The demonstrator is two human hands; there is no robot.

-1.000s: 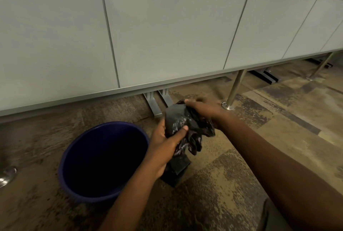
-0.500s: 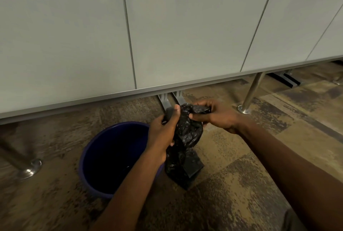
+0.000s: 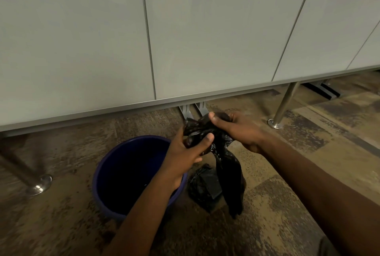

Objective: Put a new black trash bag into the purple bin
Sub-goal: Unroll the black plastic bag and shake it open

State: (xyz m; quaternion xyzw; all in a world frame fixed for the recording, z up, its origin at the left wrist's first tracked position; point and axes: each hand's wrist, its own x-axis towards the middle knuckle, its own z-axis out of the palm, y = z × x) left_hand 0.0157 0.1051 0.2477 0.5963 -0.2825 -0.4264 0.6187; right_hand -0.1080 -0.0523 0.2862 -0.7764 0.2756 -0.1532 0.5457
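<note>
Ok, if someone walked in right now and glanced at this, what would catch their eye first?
Most likely the crumpled black trash bag at centre frame, gripped by the left hand and right hand, its tail hanging toward the floor. Next, the purple bin standing unlined on the carpet just left of the hands, with more black plastic lying beside it. Pale cabinet panels fill the background.

One purple bin (image 3: 115, 175) beside my left hand (image 3: 181, 153), two black trash bags, one (image 3: 224, 153) gripped in my left hand and right hand (image 3: 240, 130), one (image 3: 202, 187) on the floor below them, two round metal legs (image 3: 284, 105), five pale panels (image 3: 216, 35).
</note>
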